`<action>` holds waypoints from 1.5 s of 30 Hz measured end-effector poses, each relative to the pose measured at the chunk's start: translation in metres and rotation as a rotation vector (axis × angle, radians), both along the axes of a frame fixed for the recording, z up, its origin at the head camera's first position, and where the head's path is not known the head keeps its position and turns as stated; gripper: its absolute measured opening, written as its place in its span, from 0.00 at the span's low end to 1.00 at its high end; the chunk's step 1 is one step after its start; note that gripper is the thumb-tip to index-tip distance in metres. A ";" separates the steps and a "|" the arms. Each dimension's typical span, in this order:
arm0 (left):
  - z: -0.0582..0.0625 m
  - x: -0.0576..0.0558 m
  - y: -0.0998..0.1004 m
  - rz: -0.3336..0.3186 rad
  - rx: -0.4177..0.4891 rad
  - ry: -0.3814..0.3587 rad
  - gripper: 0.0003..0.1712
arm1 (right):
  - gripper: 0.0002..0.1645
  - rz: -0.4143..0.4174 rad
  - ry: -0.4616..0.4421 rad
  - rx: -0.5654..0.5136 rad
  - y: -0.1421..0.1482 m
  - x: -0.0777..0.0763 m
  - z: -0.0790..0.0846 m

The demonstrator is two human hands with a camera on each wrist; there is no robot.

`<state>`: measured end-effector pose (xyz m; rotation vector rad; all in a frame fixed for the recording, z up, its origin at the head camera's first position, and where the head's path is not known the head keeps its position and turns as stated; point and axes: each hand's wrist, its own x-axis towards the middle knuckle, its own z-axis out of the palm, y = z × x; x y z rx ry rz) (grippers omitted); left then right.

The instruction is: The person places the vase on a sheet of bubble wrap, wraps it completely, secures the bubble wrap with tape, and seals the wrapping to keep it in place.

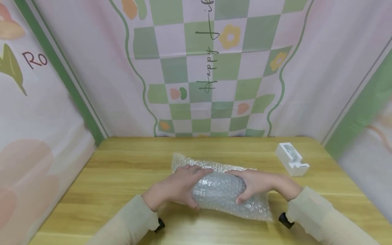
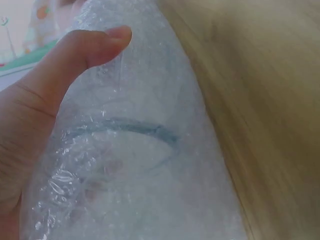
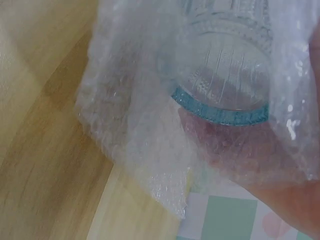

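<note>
A clear ribbed glass vessel (image 3: 225, 70) lies on its side, rolled up in bubble wrap (image 1: 214, 192). Its round end, with a bluish edge, shows through the open end of the wrap in the right wrist view. My left hand (image 1: 180, 183) grips the left part of the roll, thumb on the near side and fingers over the top. The right part is held by my right hand (image 1: 258, 183), its thumb and fingers spread round the curve. Loose bubble wrap sticks out past both hands. In the left wrist view, a bluish arc shows faintly through the layers.
At the back right of the wooden table (image 1: 122, 163) stands a white tape dispenser (image 1: 292, 160) with a roll of clear tape. A patterned cloth (image 1: 226, 68) hangs behind the table, and printed cloth also borders both sides.
</note>
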<state>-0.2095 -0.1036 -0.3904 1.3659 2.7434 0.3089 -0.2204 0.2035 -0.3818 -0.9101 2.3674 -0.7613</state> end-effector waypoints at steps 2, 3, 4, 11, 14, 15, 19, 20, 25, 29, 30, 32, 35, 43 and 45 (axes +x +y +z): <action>0.000 0.000 0.000 0.002 -0.003 -0.004 0.70 | 0.63 -0.011 -0.023 -0.002 0.000 0.000 -0.001; 0.000 0.000 -0.001 0.003 -0.005 -0.006 0.70 | 0.63 -0.018 -0.034 0.002 0.000 0.000 -0.001; 0.000 0.000 -0.001 0.001 -0.006 -0.011 0.70 | 0.63 -0.022 -0.045 0.002 0.000 0.000 -0.001; 0.004 -0.002 -0.001 -0.005 -0.028 -0.054 0.72 | 0.54 0.064 -0.073 -0.056 0.002 -0.004 -0.005; 0.005 -0.003 -0.002 -0.009 -0.034 -0.072 0.72 | 0.52 0.082 -0.059 -0.052 0.002 -0.005 -0.005; 0.005 -0.003 -0.002 -0.008 -0.036 -0.081 0.72 | 0.52 0.078 -0.058 -0.048 0.002 -0.005 -0.004; 0.008 -0.005 -0.001 -0.008 -0.034 -0.119 0.72 | 0.57 0.036 -0.060 -0.022 0.001 -0.004 -0.002; 0.008 -0.005 -0.001 -0.008 -0.031 -0.126 0.72 | 0.58 0.026 -0.064 -0.021 0.002 -0.003 -0.002; 0.009 -0.009 0.000 -0.012 -0.015 -0.148 0.72 | 0.57 0.001 -0.096 -0.038 0.005 -0.006 -0.007; 0.008 -0.011 0.001 -0.003 -0.014 -0.164 0.72 | 0.57 -0.002 -0.116 -0.043 0.007 -0.010 -0.010; 0.008 -0.011 0.001 0.000 -0.012 -0.166 0.72 | 0.57 -0.003 -0.120 -0.041 0.007 -0.011 -0.010; 0.008 -0.011 0.001 0.003 -0.010 -0.166 0.72 | 0.58 -0.006 -0.124 -0.037 0.008 -0.012 -0.010; 0.008 -0.012 0.000 -0.001 0.000 -0.170 0.72 | 0.57 0.002 -0.142 -0.050 0.007 -0.011 -0.009; 0.005 -0.019 0.001 -0.025 0.013 -0.210 0.71 | 0.57 -0.007 -0.063 -0.100 0.009 -0.004 -0.007; 0.005 -0.020 0.001 -0.023 0.012 -0.226 0.71 | 0.58 0.003 0.002 -0.106 0.009 -0.002 -0.008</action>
